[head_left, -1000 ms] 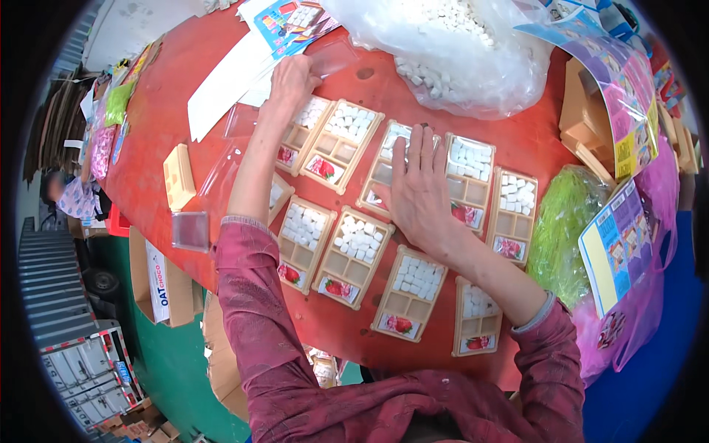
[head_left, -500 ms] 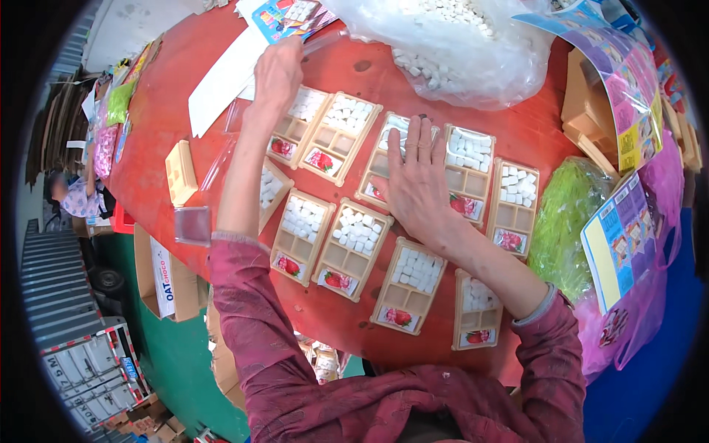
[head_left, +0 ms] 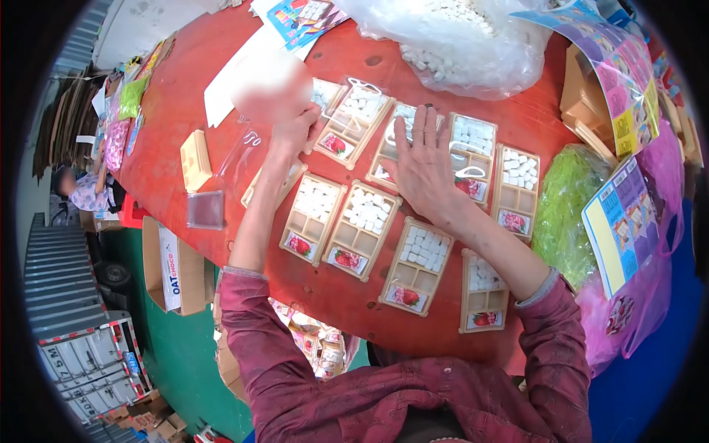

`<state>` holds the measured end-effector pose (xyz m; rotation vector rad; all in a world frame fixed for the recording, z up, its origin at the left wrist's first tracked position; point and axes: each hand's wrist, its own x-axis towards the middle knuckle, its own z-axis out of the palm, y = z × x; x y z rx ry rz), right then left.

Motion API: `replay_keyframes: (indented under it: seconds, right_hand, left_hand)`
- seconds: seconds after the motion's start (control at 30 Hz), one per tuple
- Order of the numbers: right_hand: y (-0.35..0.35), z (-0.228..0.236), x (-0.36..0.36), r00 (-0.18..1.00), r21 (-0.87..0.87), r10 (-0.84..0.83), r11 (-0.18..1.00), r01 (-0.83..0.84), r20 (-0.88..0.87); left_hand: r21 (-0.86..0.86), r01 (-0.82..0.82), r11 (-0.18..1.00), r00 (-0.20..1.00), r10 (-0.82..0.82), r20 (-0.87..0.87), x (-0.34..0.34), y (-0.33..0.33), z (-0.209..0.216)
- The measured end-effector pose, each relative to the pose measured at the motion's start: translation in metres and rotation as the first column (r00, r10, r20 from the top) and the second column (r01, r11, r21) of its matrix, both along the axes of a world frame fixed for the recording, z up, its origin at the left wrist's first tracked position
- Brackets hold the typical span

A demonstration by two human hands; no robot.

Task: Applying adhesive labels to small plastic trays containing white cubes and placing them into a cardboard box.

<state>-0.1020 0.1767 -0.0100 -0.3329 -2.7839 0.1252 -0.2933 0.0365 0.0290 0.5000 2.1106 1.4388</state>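
My left hand (head_left: 293,136) is at the left edge of a cream compartment tray (head_left: 344,140), its fingers bent together on a clear plastic lid (head_left: 360,111) that glints over the tray. White marshmallow-like pieces fill the tray's upper part, and a strawberry-printed packet lies in a lower compartment. My right hand (head_left: 421,159) lies with fingers stretched over a similar tray (head_left: 383,164), hiding part of it; glare shows a clear cover there. Beside it stands another glinting covered tray (head_left: 473,148). A blurred patch hides what lies just beyond my left fingers.
Several filled trays (head_left: 313,212) stand nearer me on the red table (head_left: 325,295). Clear lids (head_left: 240,159) and a cream tray (head_left: 196,160) lie left. A bag of white pieces (head_left: 458,63) is at the back; green packing (head_left: 567,210) and printed sheets (head_left: 628,232) are right.
My left hand has come down and nearer from the printed cards, and a glinting clear lid now covers the tray beside it. My right hand stays spread on its tray. The view has shifted slightly.
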Motion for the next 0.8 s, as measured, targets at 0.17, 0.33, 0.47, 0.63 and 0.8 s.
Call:
replay_keyframes:
  seconds: [0.17, 0.33, 0.47, 0.63, 0.8]
  right_hand:
    - [0.000, -0.002, 0.000, 1.000, -0.024, 0.002, 1.000, -0.002, -0.019]
    - [0.001, -0.002, 0.001, 0.999, -0.039, -0.005, 0.999, 0.004, -0.033]
    - [0.001, -0.003, 0.001, 0.999, -0.030, -0.010, 0.999, 0.008, -0.039]
    - [0.001, -0.002, 0.002, 0.999, -0.039, 0.000, 0.999, -0.002, -0.051]
    - [0.000, -0.004, 0.002, 0.998, -0.031, 0.001, 1.000, -0.003, -0.066]
  left_hand:
    - [-0.130, -0.062, 0.990, 0.916, 0.004, -0.402, 0.004, 0.003, -0.015]
    - [-0.183, -0.148, 0.972, 0.896, 0.054, -0.440, 0.016, 0.011, -0.009]
    - [-0.199, -0.108, 0.974, 0.763, -0.048, -0.645, 0.031, 0.013, -0.003]
    - [-0.391, -0.074, 0.917, 0.627, -0.262, -0.734, 0.046, 0.017, 0.000]
    - [-0.472, -0.075, 0.878, 0.578, -0.348, -0.738, 0.058, 0.025, 0.000]
